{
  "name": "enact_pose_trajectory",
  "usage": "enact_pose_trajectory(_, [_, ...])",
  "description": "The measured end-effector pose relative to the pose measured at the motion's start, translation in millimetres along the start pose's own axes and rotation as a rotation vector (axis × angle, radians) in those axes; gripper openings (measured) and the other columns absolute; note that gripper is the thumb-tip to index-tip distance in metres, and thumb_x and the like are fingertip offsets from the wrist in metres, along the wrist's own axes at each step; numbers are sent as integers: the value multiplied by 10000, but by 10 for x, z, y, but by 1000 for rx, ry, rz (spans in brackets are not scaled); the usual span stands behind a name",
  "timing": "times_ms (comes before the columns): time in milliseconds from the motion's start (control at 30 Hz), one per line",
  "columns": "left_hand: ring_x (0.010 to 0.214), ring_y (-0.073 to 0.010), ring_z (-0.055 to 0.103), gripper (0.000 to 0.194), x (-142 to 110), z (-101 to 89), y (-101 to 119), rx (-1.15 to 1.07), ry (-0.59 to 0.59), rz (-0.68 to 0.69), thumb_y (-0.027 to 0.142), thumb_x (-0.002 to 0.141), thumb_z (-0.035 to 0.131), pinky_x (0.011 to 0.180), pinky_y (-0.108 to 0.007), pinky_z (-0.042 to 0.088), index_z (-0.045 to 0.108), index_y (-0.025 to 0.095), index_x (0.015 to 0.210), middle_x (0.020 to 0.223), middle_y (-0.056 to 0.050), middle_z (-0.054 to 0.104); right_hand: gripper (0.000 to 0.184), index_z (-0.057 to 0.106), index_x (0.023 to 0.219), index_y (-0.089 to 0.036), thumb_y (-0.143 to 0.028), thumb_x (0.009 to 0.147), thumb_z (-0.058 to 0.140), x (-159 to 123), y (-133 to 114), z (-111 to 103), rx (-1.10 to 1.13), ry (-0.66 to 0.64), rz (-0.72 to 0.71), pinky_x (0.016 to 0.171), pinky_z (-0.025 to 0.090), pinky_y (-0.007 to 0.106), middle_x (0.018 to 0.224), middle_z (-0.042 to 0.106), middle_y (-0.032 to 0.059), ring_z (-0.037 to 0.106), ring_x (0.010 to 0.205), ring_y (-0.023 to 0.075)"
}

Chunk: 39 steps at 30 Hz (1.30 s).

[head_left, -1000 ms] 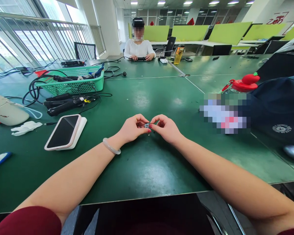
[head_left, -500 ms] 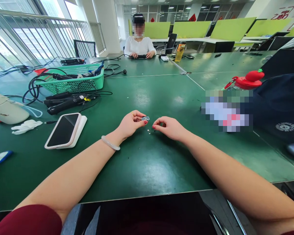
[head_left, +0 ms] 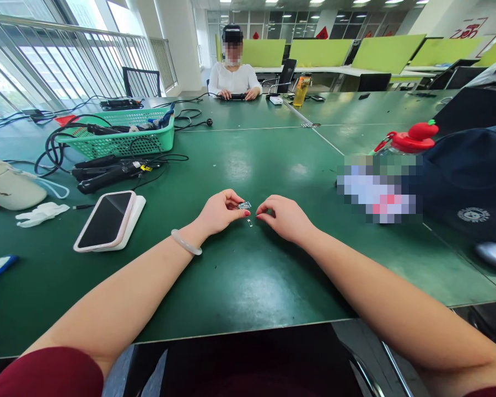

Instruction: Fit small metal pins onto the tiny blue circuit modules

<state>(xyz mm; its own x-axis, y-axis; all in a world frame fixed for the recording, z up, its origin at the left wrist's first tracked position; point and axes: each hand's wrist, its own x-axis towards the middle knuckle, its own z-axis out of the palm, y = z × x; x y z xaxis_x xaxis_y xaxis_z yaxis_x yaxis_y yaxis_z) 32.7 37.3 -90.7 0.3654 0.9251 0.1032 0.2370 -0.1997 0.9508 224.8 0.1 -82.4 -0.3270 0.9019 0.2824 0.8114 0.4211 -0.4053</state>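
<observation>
My left hand (head_left: 222, 212) is closed in a pinch on a small blue-grey circuit board (head_left: 244, 205), held just over the table (head_left: 240, 286). To its right, my right hand (head_left: 287, 216) has thumb and forefinger drawn together, fingertips low by the tabletop. Whether a tiny piece sits between them I cannot make out. A small, light rectangular part with a dark centre (head_left: 250, 223) lies on the table below the board, between the two hands. A narrow gap separates the right fingertips from the board.
Left of my arms lie a phone on a white box (head_left: 107, 220), a crumpled white item (head_left: 42, 214) and black handheld devices with cables (head_left: 107, 173). Behind is a green basket (head_left: 124, 140). On the right are a red-lidded bottle (head_left: 413, 138) and dark bag (head_left: 471, 176). A person (head_left: 233, 77) sits opposite.
The circuit board in my left hand has dipped and tilted a little. A tiny dark speck seen under my right fingertips no longer shows. The view has shifted slightly.
</observation>
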Motion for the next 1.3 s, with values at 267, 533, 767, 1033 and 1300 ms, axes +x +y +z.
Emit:
enact_pose_trajectory(267, [645,-136,602,417,-40,43,98,-231,-69,-54,287,489,816,647,-277,472,511,124,724,693,-27,633,82,653,846,-203,-218,823,576,-51,-89,17,86,312,-203,630,426,216,869,592,11,546,698,106])
enact_pose_trajectory(533, [651,-112,598,383,-69,47,134,-359,-115,-55,250,519,811,662,-251,475,533,117,746,699,-19,634,139,673,840,-216,-271,849,546,-80,-119,9,111,381,-219,643,435,212,854,600,14,543,674,100])
enact_pose_trajectory(767, [689,-102,594,385,-50,20,122,-477,-93,-56,264,531,810,724,-259,465,531,123,755,769,-21,633,287,629,1093,-255,-319,910,416,-115,-189,-33,27,231,-134,771,440,251,988,589,42,552,842,148])
enact_pose_trajectory(1033, [655,-103,566,438,35,-52,32,-361,138,-69,349,521,808,672,-252,441,531,129,780,747,-30,641,272,637,1071,-225,-228,891,433,-6,-61,151,-46,77,-92,831,432,301,1022,564,61,520,894,175])
enact_pose_trajectory(1300, [620,-87,547,440,28,-53,31,-353,134,-65,343,526,805,639,-234,421,527,124,786,728,-25,637,241,660,1036,-332,-258,866,506,39,10,297,-148,34,-117,900,365,464,1283,412,48,340,1132,270])
